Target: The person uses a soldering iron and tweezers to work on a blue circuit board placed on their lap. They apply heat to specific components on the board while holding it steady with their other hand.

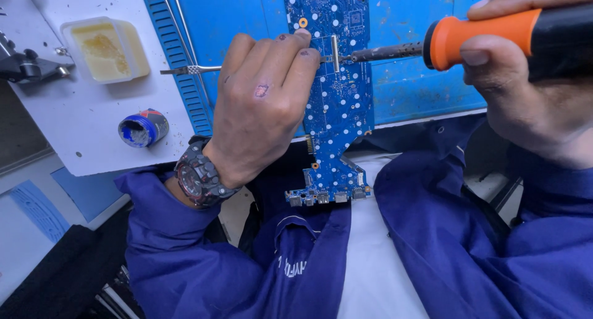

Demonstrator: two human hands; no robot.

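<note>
Left hand: your left hand (262, 102) sits at centre frame, fingers pinched together on tweezers (191, 69) whose handle sticks out to the left; the tips are hidden under your fingertips.
Right hand: your right hand (525, 90) at the upper right is wrapped tight around the soldering iron (494, 38), orange collar and black grip.
Board: the blue board (340, 109) runs top to bottom through mid-frame, its connector edge hanging over your lap at the lower centre.
Iron axis: the iron lies nearly level, its tip pointing left and meeting the board just right of your left fingertips, beside a small pale upright part (335, 53).
Key relation: tweezers come in from the left, iron from the right, along one line crossing the board's long axis; your left hand is the nearer to that spot.
Nearby: a flux tub (106, 49) at upper left, a small blue jar (143, 128) below it, both on a white tray (74, 140); blue mat (407, 84) under the board.
</note>
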